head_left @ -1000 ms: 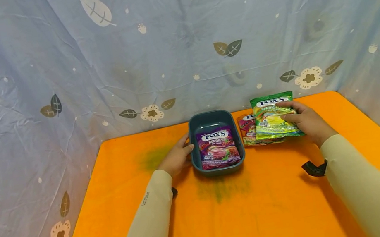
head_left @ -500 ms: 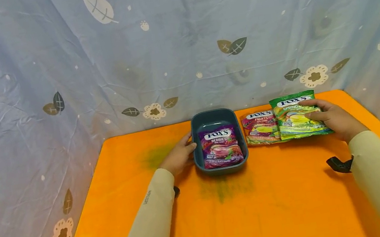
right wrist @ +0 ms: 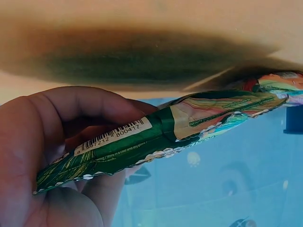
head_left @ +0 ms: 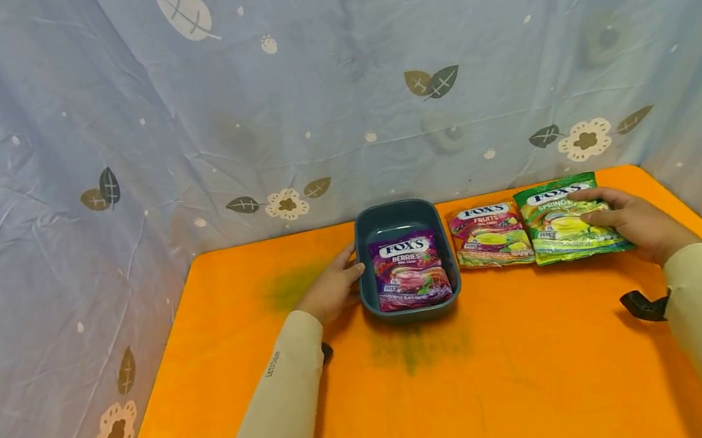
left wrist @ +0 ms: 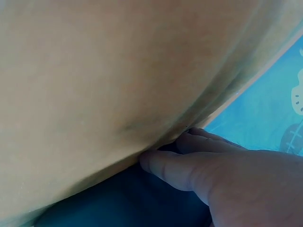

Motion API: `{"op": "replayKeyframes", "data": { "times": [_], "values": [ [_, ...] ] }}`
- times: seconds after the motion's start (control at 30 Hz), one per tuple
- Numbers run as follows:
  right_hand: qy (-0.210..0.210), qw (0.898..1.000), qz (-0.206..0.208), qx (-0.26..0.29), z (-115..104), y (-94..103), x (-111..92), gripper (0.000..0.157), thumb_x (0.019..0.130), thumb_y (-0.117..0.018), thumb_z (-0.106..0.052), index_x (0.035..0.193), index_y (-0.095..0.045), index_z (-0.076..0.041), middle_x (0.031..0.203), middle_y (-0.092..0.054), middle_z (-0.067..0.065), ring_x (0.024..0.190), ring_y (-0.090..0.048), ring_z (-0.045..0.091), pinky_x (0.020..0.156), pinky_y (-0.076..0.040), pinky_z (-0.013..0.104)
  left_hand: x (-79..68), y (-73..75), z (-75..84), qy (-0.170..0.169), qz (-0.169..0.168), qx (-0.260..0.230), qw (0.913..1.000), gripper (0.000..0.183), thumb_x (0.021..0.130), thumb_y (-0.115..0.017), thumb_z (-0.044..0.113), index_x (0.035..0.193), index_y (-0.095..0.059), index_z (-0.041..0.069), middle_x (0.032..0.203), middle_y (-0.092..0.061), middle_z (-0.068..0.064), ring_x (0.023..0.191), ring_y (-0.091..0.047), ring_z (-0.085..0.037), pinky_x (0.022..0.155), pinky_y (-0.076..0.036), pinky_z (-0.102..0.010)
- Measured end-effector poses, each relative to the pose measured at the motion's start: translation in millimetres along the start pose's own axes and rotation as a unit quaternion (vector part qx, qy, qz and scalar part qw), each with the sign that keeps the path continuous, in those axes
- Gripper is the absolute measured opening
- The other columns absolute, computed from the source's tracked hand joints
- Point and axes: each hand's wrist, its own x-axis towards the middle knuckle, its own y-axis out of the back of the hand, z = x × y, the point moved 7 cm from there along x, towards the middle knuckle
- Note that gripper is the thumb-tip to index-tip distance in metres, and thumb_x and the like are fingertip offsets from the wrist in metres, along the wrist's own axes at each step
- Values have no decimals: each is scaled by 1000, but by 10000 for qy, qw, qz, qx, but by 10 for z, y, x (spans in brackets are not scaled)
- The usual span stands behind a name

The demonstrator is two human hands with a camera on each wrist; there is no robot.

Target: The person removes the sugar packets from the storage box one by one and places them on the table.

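Observation:
My left hand [head_left: 331, 286] holds the left side of a dark teal plastic tub [head_left: 413, 314], its thumb at the rim. In the left wrist view, thumb and fingertips lie against the tub's wall [left wrist: 123, 201]. A purple Fox's Berries candy bag [head_left: 410, 271] lies inside, toward the near end. On the right, my right hand [head_left: 645, 225] grips a green Fox's Spring candy bag [head_left: 561, 226] by its right edge. The right wrist view shows that bag edge-on, between thumb and fingers. A red Fox's Fruits candy bag [head_left: 489, 236] lies between tub and green bag.
An orange cloth [head_left: 490, 382] covers the table. Pale blue curtains [head_left: 297, 65] with leaf and flower prints hang behind it and along both sides. Black straps sit at both wrists; the right strap [head_left: 646, 307] shows more fully.
My right hand has carried the green bag rightward and lowered it slightly, uncovering the red Fruits bag. My left hand has stayed at the tub.

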Motion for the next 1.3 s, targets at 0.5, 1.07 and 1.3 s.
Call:
{"op": "replayKeyframes", "data": {
  "times": [0.5,1.07,1.3],
  "values": [
    [-140,9989,100,-439,-10,96,-18,55,99,-54,-31,149,-33,-29,112,-56,5,80,-65,24,71,-55,41,-16,-23,3,-22,-1,8,10000,57,103,-45,25,154,-20,30,148,-36,-7,115,-55,-26,92,-46,-46],
    [-89,9792,483,-1971,20,151,-53,63,96,-52,-48,151,-31,-25,157,-4,18,128,-30,43,86,-45,41,-22,-42,30,5,-22,109,9999,57,103,-45,26,154,-20,31,148,-36,-9,117,-54,-27,94,-45,-48],
    [74,9840,945,-1511,54,250,-99,59,97,-53,-41,148,-37,-16,140,-34,9,85,-52,19,61,-47,34,-19,-26,24,39,20,103,9999,57,103,-44,25,154,-20,32,148,-36,-8,115,-55,-28,94,-44,-48]
  ]
}}
